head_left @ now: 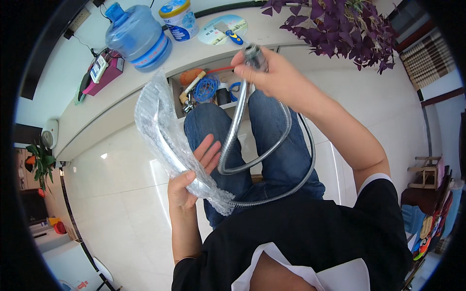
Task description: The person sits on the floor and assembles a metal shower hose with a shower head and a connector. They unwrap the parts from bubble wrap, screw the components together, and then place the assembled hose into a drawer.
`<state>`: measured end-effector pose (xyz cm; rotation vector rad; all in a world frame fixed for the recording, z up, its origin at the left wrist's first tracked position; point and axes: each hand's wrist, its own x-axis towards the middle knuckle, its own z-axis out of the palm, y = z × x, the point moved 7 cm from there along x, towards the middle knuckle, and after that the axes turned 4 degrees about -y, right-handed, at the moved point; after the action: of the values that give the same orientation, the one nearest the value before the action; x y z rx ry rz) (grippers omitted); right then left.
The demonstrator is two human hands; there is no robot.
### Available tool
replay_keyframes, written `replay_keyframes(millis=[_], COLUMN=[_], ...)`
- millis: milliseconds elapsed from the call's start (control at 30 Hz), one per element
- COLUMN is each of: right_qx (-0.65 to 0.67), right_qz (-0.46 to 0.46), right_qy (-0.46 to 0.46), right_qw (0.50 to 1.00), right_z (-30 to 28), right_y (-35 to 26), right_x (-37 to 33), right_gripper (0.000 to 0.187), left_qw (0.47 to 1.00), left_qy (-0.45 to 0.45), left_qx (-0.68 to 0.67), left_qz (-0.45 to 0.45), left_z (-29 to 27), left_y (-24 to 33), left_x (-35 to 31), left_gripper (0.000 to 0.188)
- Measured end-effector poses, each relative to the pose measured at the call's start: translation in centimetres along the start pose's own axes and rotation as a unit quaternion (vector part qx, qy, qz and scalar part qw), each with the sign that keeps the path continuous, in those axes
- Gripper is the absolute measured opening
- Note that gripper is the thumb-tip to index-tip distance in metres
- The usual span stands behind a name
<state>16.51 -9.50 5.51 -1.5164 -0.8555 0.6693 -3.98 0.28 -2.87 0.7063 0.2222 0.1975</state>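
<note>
My left hand grips the lower part of a long chrome piece in bubble wrap, which looks like a hand shower. The thumb lies across the wrap and the other fingers stretch out behind it. From the wrap's lower end runs a flexible metal shower hose, looping over my thighs. My right hand is raised over the drawer and closed around the hose's other end, with a metal fitting sticking out past the fingers. The wrap blurs the shower's exact shape.
Beyond my knees an open drawer holds blue cable, an orange-handled tool and other items. On the counter stand a water jug, a tub and a scraper. A purple plant overhangs at right.
</note>
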Motion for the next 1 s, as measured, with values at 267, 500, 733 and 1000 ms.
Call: replay_keyframes(millis=[267,500,733,1000], right_qx=[-0.300,-0.421,-0.402,-0.446], right_qz=[-0.223,-0.298,-0.347,-0.483], right_qy=[-0.241,-0.361,-0.384,-0.235], right_qw=[0.896,0.777,0.756,0.716], right_z=[9.3,14.1,17.4,18.8], right_y=[-6.6,-4.8,0.7,-1.0], right_x=[-5.7,-9.2,-13.0,-9.5], right_gripper=[0.024,0.022,0.015,0.026], left_qw=[1.000,0.996,0.997,0.992], left_qy=[-0.025,-0.034,0.051,0.107], left_qx=[-0.008,0.042,-0.047,-0.046], left_qz=[0.015,0.065,0.014,-0.039], left_z=[1.0,0.2,-5.1,-12.7], left_y=[3.4,6.7,4.5,3.6], left_x=[0.4,-1.5,-2.2,-3.4], left_gripper=[0.080,0.091,0.077,0.073])
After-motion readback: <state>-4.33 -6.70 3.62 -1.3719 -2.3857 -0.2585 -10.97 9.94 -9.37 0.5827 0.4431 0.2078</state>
